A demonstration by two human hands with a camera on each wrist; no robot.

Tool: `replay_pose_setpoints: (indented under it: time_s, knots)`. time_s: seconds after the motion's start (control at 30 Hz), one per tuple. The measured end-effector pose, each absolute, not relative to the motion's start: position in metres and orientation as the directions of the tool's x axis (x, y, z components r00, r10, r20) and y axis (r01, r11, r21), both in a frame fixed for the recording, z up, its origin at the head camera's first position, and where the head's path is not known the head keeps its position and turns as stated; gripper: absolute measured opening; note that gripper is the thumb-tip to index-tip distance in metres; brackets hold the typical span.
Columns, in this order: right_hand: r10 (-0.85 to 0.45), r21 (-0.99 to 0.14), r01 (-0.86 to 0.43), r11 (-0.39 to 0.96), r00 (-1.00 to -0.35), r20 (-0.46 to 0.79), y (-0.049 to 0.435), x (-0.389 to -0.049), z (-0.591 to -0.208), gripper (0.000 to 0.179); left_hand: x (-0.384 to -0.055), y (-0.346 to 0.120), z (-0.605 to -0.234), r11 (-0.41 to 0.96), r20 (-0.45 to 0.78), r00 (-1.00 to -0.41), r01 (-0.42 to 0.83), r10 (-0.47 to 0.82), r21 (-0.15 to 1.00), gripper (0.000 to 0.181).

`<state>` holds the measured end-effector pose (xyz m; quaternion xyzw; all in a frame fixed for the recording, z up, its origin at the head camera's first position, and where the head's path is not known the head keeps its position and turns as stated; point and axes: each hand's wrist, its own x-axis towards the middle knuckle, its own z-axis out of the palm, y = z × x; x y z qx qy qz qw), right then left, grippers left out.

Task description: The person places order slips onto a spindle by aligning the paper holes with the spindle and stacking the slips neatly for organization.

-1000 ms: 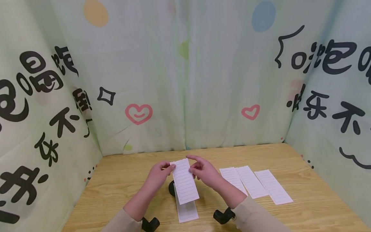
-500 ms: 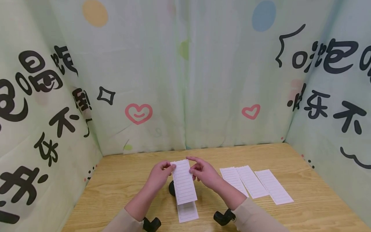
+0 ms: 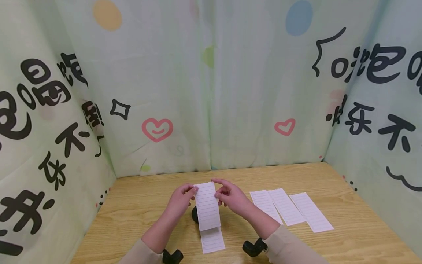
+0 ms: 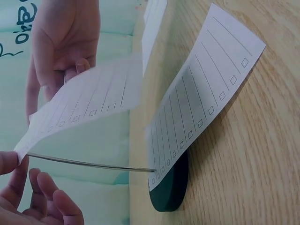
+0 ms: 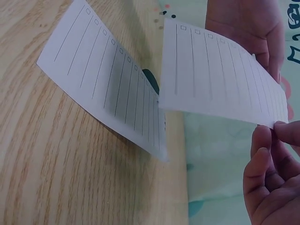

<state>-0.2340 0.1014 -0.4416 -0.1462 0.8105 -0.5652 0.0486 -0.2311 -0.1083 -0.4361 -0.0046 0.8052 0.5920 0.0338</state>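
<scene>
Over the tbl [image 3: 141,205], on my head-cam feed, I've got the L hand [image 3: 180,198] pinching the lined slip [image 3: 207,209] by its far L corner, R hand [image 3: 232,196] pinching its R edge. It's held up, a thin rod [image 4: 89,164] meeting it by the L pinch; can't tell if thru. 2nd slip [image 3: 212,242] sits below, far end at the blk base [image 4: 164,197]. 3 more slips [image 3: 287,207] lie off to R.

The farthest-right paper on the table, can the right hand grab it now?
Probably not yet: the right hand holds the raised paper by its edge. Otherwise, only two flat papers lie before the farthest-right paper.
</scene>
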Motion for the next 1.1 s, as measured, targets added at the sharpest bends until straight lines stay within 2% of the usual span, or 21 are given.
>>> replay_pose_setpoints:
  time_s: [0.23,0.57,0.87,1.1]
  knots:
    - [-0.288,-0.926,-0.183,0.330,-0.954,0.085,0.101,-0.233,-0.443,0.048,-0.230,-0.108,-0.435,0.306,-0.083,-0.997,-0.080,-0.005,0.949,0.025]
    - [-0.305,-0.925,-0.175,0.337,-0.950,0.069,0.101,-0.232,-0.445,0.048,-0.230,-0.109,-0.441,0.379,-0.055,-0.998,-0.057,-0.017,0.924,0.021]
    - [-0.334,-0.935,-0.126,0.332,-0.942,0.008,0.103,-0.231,-0.451,0.050,-0.230,-0.110,-0.450,0.430,-0.079,-0.997,-0.072,-0.002,0.900,0.023]
    - [-0.346,-0.929,-0.093,0.359,-0.937,-0.040,0.102,-0.227,-0.459,0.053,-0.230,-0.110,-0.455,0.461,-0.104,-0.995,-0.090,0.004,0.883,0.018]
